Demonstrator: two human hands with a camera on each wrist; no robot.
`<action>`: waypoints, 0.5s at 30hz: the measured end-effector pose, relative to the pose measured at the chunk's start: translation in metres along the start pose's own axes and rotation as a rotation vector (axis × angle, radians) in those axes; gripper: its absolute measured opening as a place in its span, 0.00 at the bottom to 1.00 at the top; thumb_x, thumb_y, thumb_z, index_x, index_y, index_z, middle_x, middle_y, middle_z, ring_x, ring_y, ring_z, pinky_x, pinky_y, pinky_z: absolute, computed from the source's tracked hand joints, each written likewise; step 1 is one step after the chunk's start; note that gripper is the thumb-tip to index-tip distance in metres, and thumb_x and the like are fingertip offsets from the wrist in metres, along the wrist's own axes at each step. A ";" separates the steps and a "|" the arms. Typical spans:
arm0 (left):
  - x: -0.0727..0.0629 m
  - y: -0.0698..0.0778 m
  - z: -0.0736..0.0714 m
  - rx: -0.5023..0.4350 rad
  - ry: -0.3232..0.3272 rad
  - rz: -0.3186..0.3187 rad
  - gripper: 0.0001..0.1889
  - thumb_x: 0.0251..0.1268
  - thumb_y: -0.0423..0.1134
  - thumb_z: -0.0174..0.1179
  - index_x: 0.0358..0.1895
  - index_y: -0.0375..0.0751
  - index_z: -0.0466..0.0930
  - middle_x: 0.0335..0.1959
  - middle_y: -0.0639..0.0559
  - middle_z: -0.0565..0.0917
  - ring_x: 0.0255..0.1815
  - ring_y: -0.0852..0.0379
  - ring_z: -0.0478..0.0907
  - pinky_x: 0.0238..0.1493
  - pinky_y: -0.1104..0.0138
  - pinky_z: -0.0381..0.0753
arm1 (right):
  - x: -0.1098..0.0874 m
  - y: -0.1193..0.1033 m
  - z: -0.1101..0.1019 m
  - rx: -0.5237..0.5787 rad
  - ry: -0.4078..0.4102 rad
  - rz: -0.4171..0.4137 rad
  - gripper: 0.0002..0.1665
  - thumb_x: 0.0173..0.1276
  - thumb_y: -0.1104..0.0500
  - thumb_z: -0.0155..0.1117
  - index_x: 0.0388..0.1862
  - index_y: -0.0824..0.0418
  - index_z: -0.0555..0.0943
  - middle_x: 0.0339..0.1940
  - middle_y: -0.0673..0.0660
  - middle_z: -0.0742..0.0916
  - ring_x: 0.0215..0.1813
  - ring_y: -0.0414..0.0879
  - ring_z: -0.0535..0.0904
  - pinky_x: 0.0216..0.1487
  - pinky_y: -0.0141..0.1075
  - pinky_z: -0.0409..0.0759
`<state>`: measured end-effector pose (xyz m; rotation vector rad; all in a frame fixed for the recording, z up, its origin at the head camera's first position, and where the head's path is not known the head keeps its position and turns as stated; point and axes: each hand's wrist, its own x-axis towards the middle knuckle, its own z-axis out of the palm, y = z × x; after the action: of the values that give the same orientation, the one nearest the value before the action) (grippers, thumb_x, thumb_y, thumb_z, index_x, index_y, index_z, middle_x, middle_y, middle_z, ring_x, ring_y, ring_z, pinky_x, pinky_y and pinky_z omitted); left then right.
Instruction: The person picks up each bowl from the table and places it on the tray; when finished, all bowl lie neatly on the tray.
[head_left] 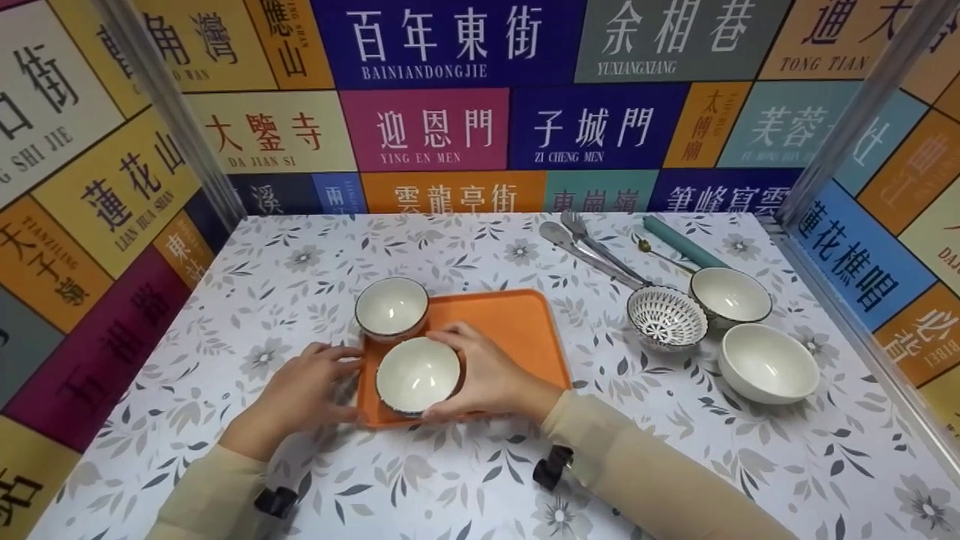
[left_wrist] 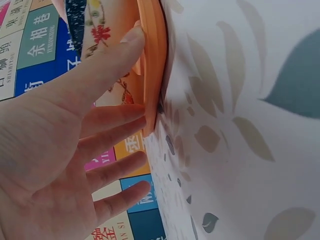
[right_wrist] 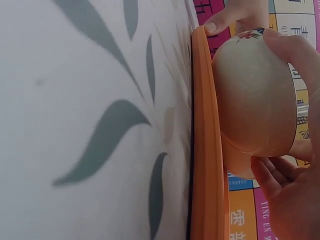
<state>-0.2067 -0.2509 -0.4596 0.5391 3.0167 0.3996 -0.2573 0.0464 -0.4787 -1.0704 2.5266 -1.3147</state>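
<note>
My right hand (head_left: 489,373) grips a cream bowl (head_left: 418,373) with a dark rim, thumb on the near side and fingers round the far side. In the right wrist view this bowl (right_wrist: 255,100) appears on or just above the orange tray (right_wrist: 206,150); contact underneath is hard to tell. A second cream bowl (head_left: 391,306) stands behind it, at the tray's far left corner. My left hand (head_left: 300,388) is at the left edge of the orange tray (head_left: 510,330). In the left wrist view its thumb touches the tray rim (left_wrist: 154,65), with the other fingers loosely extended.
To the right stand a patterned bowl (head_left: 667,318) and two plain cream bowls, one behind (head_left: 731,294) and one in front (head_left: 769,364). Behind them lie metal cutlery (head_left: 600,247), a small gold spoon (head_left: 664,255) and a green stick-like thing (head_left: 686,241). Printed walls enclose the flowered tabletop.
</note>
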 end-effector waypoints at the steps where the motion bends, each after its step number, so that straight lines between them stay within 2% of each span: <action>1: 0.000 -0.001 0.000 0.001 0.005 0.003 0.41 0.43 0.54 0.83 0.64 0.42 0.84 0.71 0.50 0.78 0.70 0.42 0.70 0.63 0.42 0.77 | 0.001 0.000 0.001 -0.002 0.002 -0.004 0.66 0.35 0.41 0.91 0.74 0.62 0.74 0.67 0.52 0.76 0.68 0.48 0.76 0.73 0.45 0.74; 9: 0.000 -0.003 0.002 0.004 0.022 0.014 0.40 0.44 0.54 0.83 0.63 0.42 0.84 0.70 0.50 0.79 0.69 0.42 0.71 0.62 0.41 0.77 | 0.007 -0.004 0.013 0.006 -0.012 -0.013 0.66 0.35 0.42 0.91 0.75 0.60 0.73 0.69 0.50 0.75 0.70 0.47 0.73 0.75 0.45 0.71; 15: 0.001 -0.006 0.004 0.005 0.059 0.042 0.39 0.42 0.55 0.83 0.62 0.43 0.85 0.68 0.50 0.80 0.68 0.42 0.74 0.61 0.42 0.79 | 0.010 -0.008 0.017 -0.043 -0.007 -0.029 0.66 0.36 0.38 0.90 0.75 0.59 0.73 0.70 0.50 0.75 0.70 0.46 0.73 0.75 0.46 0.72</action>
<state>-0.2089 -0.2554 -0.4654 0.6024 3.0683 0.4183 -0.2540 0.0263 -0.4813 -1.1224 2.5549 -1.2675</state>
